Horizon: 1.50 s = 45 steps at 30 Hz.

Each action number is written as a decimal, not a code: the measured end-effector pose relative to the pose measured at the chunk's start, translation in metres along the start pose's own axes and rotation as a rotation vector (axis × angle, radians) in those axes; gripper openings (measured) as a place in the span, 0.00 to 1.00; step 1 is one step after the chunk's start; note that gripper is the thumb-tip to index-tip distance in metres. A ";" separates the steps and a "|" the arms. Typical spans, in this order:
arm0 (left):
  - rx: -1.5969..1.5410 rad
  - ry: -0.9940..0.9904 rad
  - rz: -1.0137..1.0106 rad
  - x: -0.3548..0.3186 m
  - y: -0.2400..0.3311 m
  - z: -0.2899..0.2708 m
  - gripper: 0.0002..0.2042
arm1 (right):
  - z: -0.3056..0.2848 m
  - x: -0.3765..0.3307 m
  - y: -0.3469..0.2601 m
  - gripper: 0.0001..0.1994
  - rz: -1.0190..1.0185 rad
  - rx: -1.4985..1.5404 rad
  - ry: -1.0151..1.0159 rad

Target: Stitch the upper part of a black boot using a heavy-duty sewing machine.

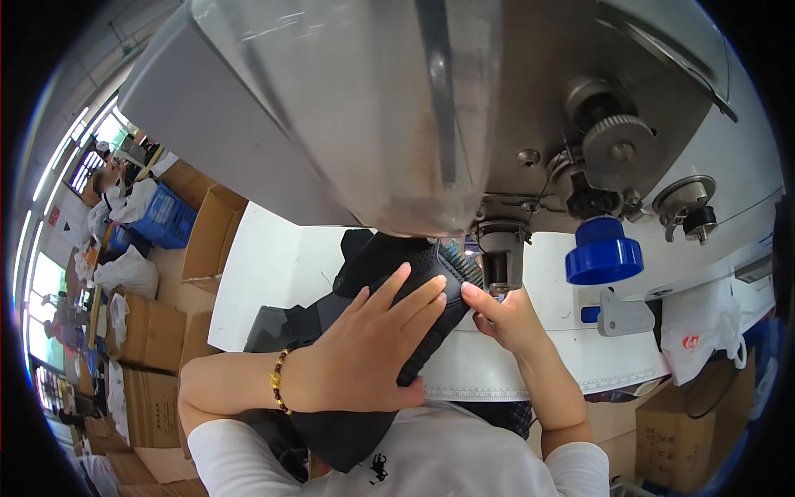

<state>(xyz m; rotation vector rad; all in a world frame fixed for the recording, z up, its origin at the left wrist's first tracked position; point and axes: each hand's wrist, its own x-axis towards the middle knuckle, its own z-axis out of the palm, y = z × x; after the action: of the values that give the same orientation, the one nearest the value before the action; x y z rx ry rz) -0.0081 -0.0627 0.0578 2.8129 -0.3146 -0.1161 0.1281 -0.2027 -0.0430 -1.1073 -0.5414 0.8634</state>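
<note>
A black fabric piece (431, 273) with a ribbed edge lies on the white machine table (273, 257), running under the needle area of a large grey sewing machine (348, 108). My left hand (373, 340) lies flat on top of the fabric, fingers spread and pressing it down; a beaded bracelet (279, 381) is on that wrist. My right hand (505, 315) pinches the fabric's edge just below the presser foot (499, 269). More black fabric (348, 435) hangs down toward my lap.
A blue cap (604, 251) sits on the machine at the right, near metal knobs and a gear (617, 145). Cardboard boxes (153, 331) stand on the left and at the lower right; blue crates (166, 217) and white bags lie farther left.
</note>
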 end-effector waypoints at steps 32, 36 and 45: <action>0.017 -0.037 0.025 0.006 0.000 -0.005 0.39 | 0.007 0.002 -0.020 0.18 -0.025 -0.108 0.181; 0.022 -0.054 0.049 0.005 -0.006 0.001 0.40 | -0.001 0.002 -0.015 0.17 0.016 0.022 0.053; -0.006 0.029 0.040 0.002 -0.008 0.004 0.38 | 0.004 0.006 -0.018 0.22 0.008 -0.090 -0.002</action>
<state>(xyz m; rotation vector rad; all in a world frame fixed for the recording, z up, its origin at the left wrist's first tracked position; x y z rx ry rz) -0.0046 -0.0571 0.0512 2.7980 -0.3636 -0.0675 0.1345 -0.1995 -0.0248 -1.1915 -0.5822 0.8541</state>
